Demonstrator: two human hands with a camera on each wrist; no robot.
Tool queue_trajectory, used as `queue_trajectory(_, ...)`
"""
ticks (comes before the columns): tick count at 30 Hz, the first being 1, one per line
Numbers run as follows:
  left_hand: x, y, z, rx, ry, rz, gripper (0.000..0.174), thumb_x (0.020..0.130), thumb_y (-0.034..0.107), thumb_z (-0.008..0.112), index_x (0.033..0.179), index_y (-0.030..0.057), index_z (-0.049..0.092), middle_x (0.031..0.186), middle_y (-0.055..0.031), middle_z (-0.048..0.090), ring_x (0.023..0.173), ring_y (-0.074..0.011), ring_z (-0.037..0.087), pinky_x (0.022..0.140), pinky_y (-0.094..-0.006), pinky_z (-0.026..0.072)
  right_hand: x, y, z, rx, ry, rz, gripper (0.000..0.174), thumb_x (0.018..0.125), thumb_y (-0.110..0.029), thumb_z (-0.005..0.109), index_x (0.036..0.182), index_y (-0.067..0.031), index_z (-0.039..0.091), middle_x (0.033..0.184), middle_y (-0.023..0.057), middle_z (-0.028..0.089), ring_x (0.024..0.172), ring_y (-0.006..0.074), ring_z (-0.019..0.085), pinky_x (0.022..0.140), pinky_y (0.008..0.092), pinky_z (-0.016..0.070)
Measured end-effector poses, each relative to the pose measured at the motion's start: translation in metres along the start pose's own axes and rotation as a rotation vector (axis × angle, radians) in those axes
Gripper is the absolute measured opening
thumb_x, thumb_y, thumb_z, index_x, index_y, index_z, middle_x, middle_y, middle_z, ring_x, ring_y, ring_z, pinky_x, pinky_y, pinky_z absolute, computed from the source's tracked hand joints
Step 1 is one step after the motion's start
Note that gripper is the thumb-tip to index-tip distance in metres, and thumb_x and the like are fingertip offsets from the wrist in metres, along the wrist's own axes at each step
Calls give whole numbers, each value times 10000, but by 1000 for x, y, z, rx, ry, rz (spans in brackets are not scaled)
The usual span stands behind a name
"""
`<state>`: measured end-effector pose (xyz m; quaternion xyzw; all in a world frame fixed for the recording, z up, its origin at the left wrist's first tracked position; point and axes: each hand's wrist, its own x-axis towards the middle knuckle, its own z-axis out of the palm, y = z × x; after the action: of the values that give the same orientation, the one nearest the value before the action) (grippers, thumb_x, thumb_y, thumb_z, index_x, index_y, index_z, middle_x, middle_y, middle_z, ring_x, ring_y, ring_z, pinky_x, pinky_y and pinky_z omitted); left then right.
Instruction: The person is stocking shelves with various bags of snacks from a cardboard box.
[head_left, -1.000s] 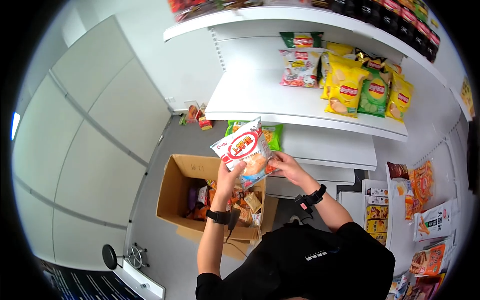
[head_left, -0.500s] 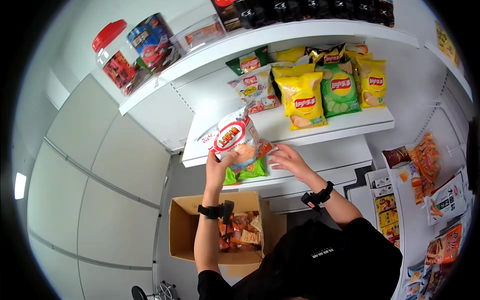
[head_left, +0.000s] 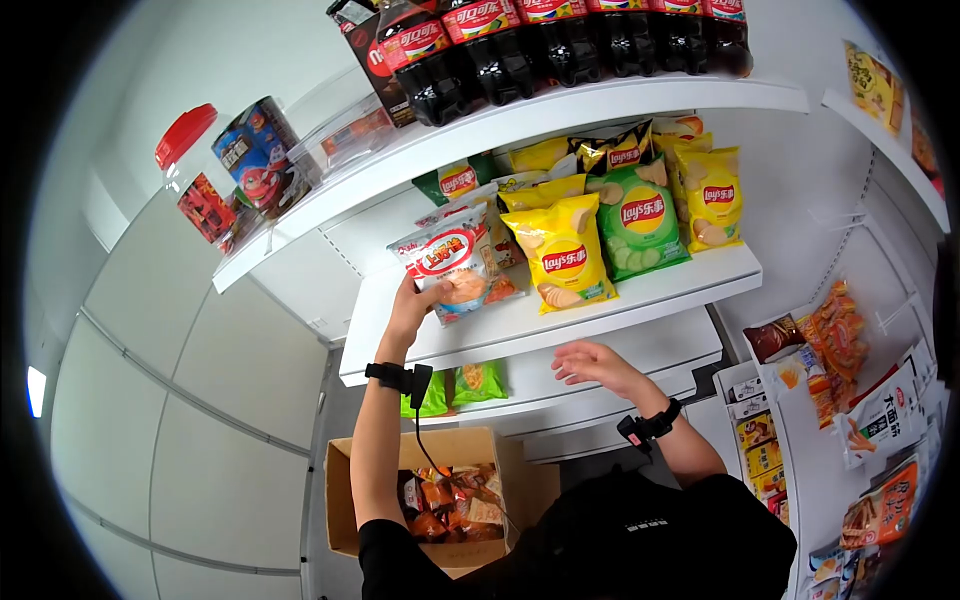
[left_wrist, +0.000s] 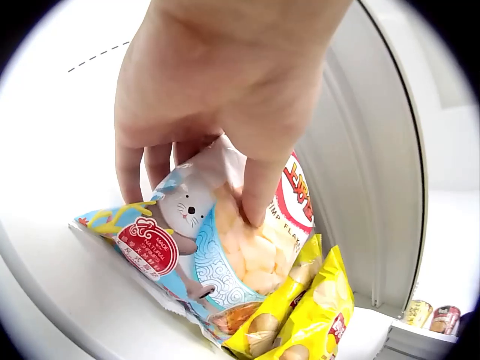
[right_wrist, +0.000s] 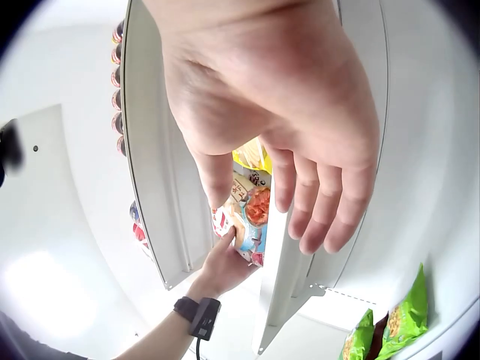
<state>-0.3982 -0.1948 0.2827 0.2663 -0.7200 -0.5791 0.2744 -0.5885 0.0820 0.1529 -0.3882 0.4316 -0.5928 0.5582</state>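
Note:
In the head view the left hand (head_left: 411,312) grips a white and red snack bag (head_left: 456,262) by its left side, at the left end of the middle shelf, in front of other bags. The left wrist view shows the thumb on the front of that bag (left_wrist: 241,244) and the fingers behind it, with yellow bags against its lower edge. The right hand (head_left: 600,366) hangs in front of the shelf edge, holding nothing, its fingers relaxed; the right wrist view shows the same hand (right_wrist: 277,127) with its fingers apart.
Yellow (head_left: 563,258) and green (head_left: 641,222) chip bags stand on the middle shelf (head_left: 620,300). Cola bottles (head_left: 500,50) line the top shelf. Green bags (head_left: 480,381) lie lower down. A cardboard box (head_left: 342,500) of snacks stands below; more packets hang at the right.
The left hand has moved the white and red bag up and onto the middle shelf. My right hand has let go of the bag. The head view has shifted towards the shelves.

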Motion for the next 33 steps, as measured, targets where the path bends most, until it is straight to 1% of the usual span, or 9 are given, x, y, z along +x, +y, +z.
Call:
queue_trajectory(5, 18, -3, 4, -40, -66, -11, 497, 807, 158, 721, 1203, -1, 465, 1090, -99, 616, 949, -176, 619, 837, -319, 509, -2, 5, -7, 24, 27, 12, 454, 898, -273, 622, 1241, -5, 495, 1119, 110, 607, 1012, 197, 605, 861, 318, 497)
queue_trajectory(11, 29, -6, 15, -58, -78, -14, 513, 817, 184, 710, 1221, -9, 460, 1094, -100, 613, 965, -178, 610, 851, -318, 500, -3, 13, -11, 31, 30, 27, 433, 907, -272, 607, 1236, -10, 501, 1115, 108, 608, 1008, 198, 609, 856, 315, 496)
queue_trajectory(20, 22, -12, 20, -63, -10, -19, 523, 807, 206, 711, 1215, -8, 463, 1048, -86, 612, 912, -155, 600, 785, -289, 493, -3, 21, -14, 38, 14, 31, 436, 907, -281, 608, 1237, -16, 502, 1122, 109, 605, 1012, 198, 607, 855, 315, 495)
queue_trajectory(23, 21, -20, 18, -23, -14, 14, 536, 784, 193, 732, 1198, -11, 461, 1049, -96, 604, 910, -156, 597, 774, -281, 494, -3, 22, -12, 40, 7, 42, 437, 909, -279, 605, 1240, -14, 500, 1126, 112, 603, 1012, 198, 607, 856, 318, 496)
queue_trajectory(26, 10, -24, 22, 124, -6, 26, 566, 776, 192, 739, 1219, -9, 451, 1095, -96, 581, 960, -165, 571, 853, -297, 468, -1, 25, -10, 35, -4, 46, 435, 911, -274, 601, 1242, -12, 497, 1128, 116, 602, 1011, 201, 607, 859, 322, 497)
queue_trajectory(27, 7, -24, 23, 137, -2, -5, 586, 740, 180, 773, 1188, -30, 459, 1108, -101, 569, 960, -169, 562, 831, -284, 470, 0, 27, -9, 32, -8, 46, 434, 912, -273, 599, 1243, -11, 497, 1129, 117, 602, 1011, 202, 607, 860, 324, 497)
queue_trajectory(30, 7, -29, 26, 182, 63, 19, 599, 722, 200, 794, 1156, -50, 466, 1070, -107, 582, 940, -163, 568, 795, -277, 474, 2, 31, -6, 37, -18, 60, 430, 914, -268, 596, 1243, -10, 496, 1131, 121, 602, 1012, 206, 608, 862, 325, 498)
queue_trajectory(33, 12, -28, 29, 356, 151, 17, 588, 700, 212, 811, 1090, -68, 471, 984, -122, 612, 855, -169, 616, 739, -294, 511, 3, 33, -3, 40, -20, 65, 428, 913, -266, 597, 1243, -12, 498, 1132, 121, 602, 1012, 208, 610, 860, 325, 500)
